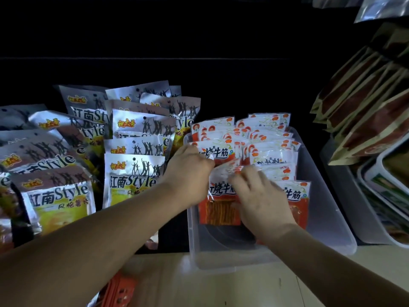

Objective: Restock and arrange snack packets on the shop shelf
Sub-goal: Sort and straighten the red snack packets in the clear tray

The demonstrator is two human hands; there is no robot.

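Note:
A clear plastic bin (pixel 327 209) on the shelf holds several red-and-white snack packets (pixel 263 138) standing in rows. My left hand (pixel 188 169) grips the top of a packet in the left row. My right hand (pixel 259 196) lies over the front packet (pixel 221 209), its fingers curled on the packet's top edge. Both hands meet near the middle of the bin.
Several silver-and-yellow chip packets (pixel 130 180) stand in rows to the left of the bin. Brown-and-gold packets (pixel 365 111) lean at the right above white trays (pixel 385 187). An orange crate (pixel 119 291) sits below the shelf edge. The shelf back is dark.

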